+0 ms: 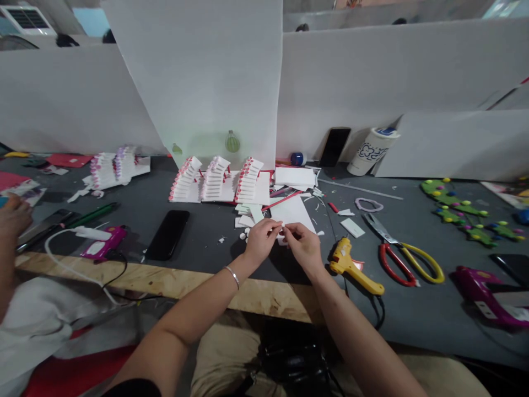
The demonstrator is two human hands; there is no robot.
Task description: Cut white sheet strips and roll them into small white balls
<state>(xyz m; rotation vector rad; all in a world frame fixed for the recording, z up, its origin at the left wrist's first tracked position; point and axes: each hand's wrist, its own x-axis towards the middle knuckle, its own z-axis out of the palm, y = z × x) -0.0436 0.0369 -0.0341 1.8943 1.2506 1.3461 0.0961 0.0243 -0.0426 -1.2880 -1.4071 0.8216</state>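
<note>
My left hand (261, 241) and my right hand (305, 248) meet over the table's front part, thumbs and fingertips pinched together. Between them shows a tiny white piece (282, 226), too small to name; both hands are closed on it. Beneath the fingers lies a white sheet (294, 212). White card scraps (253, 212) and small white discs (242, 236) are scattered by my left hand. To the right of my right hand rests a yellow glue gun (356, 271). Behind the hands stand rows of white strips with red decorations (247, 184).
Snips with red and yellow handles (419, 264) lie right of the glue gun. A black phone (168, 235) and a magenta power strip (104, 243) are on the left. A white cup (371, 153) leans at the back. Another person's hand (14, 218) is at the far left.
</note>
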